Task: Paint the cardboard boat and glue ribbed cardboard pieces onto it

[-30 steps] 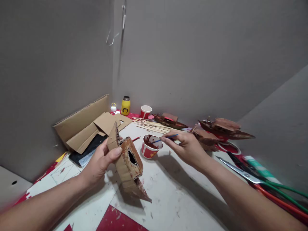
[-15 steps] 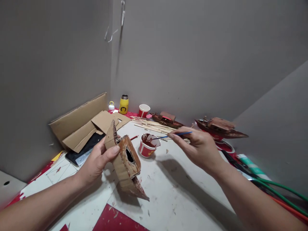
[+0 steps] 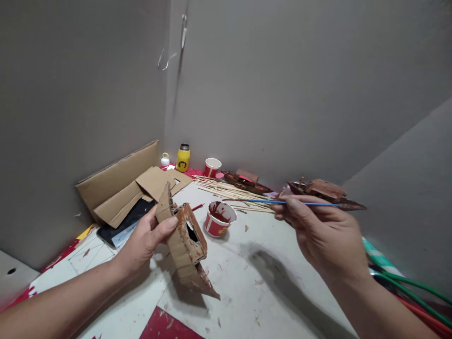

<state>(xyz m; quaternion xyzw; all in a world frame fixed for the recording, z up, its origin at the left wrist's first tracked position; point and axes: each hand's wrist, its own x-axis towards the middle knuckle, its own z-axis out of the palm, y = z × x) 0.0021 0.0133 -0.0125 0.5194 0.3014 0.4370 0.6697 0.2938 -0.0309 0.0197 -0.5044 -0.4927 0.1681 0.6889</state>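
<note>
My left hand [image 3: 150,238] grips a cardboard model boat [image 3: 183,256] by its hull, thumb on top. The boat is tilted over the table, and its cabin, streaked with brown paint, has a dark ragged opening facing up. In my right hand [image 3: 321,230] a thin blue paintbrush [image 3: 263,201] is pinched between thumb and fingers, lying nearly level with its brown tip to the left. That tip is above and slightly behind a red and white paper cup [image 3: 219,220] with brown paint inside. The brush is clear of the cup.
Behind the cup lie thin wooden sticks [image 3: 226,190] and a brown-painted boat [image 3: 245,180]; another painted boat [image 3: 326,189] is behind my right hand. Cardboard pieces [image 3: 118,181], a phone [image 3: 106,231], a yellow bottle [image 3: 183,158] and a second cup [image 3: 213,167] stand or lie toward the walls.
My right hand has lifted the brush out of the paint cup and moved right, levelling the brush. My left hand holds the boat in nearly the same place.
</note>
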